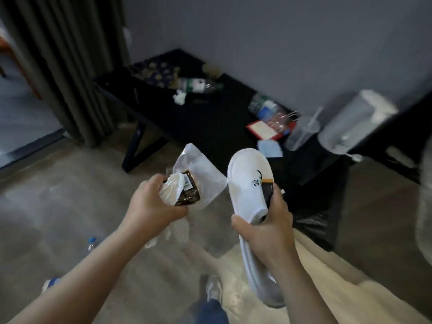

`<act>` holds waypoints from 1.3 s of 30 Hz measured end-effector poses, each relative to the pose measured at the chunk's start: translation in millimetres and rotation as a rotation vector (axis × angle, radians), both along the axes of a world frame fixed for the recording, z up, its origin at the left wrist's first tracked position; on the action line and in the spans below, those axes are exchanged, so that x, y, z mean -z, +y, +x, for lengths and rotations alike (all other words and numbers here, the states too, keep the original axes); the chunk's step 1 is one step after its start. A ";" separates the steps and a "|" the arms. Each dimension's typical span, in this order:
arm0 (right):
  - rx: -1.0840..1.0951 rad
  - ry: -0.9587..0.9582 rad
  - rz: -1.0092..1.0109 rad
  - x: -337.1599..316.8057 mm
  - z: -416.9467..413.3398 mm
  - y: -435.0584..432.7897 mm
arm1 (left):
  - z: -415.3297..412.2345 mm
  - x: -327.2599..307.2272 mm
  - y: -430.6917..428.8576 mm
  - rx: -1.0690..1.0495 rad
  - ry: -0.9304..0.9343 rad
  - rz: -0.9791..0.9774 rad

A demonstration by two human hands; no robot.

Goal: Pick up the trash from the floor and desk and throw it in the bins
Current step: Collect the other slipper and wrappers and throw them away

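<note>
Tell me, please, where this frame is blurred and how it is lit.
Head view: the left hand gripping a wrapper and the right hand gripping the white slipper are fairly sharp; head view, right edge: the white container is smeared by blur; head view overall: dim, wide-angle bending toward the edges.

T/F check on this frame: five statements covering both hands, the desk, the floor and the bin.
1. The left hand grips a bundle of wrappers. True.
2. The right hand is empty. False: it holds a white slipper.
3. Nothing lies on the desk. False: a tissue wad and a clear bottle, among other litter, lie on it.
4. A plastic bottle lies on the floor. True.
5. The white slipper is inside the black bin bag. False: it is in the right hand, outside the bag.
</note>
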State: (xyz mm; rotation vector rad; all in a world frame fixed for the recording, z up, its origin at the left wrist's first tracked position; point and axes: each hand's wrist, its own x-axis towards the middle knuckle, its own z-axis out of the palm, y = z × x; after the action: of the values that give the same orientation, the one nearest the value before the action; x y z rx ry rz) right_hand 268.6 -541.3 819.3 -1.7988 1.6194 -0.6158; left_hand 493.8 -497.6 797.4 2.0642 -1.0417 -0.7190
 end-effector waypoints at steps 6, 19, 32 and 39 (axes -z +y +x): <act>0.326 -0.072 -0.223 -125.5 -126.7 35.5 | -117.8 -134.4 -27.4 0.355 -0.043 -0.233; 0.777 0.096 -0.625 -268.6 -449.7 170.5 | -477.6 -279.9 -0.1 0.874 0.099 -0.577; 1.190 0.200 -0.643 -279.4 -723.2 299.9 | -803.1 -289.9 43.1 1.240 0.235 -0.562; 1.364 0.221 -0.646 -254.5 -842.2 289.5 | -962.7 -265.2 12.7 1.406 0.257 -0.536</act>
State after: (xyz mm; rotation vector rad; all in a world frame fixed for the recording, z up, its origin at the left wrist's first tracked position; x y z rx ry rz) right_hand -573.6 -251.9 1073.8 -0.8175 2.9500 -1.6924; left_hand -468.9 -484.8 1062.5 0.5323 -2.1710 -1.1058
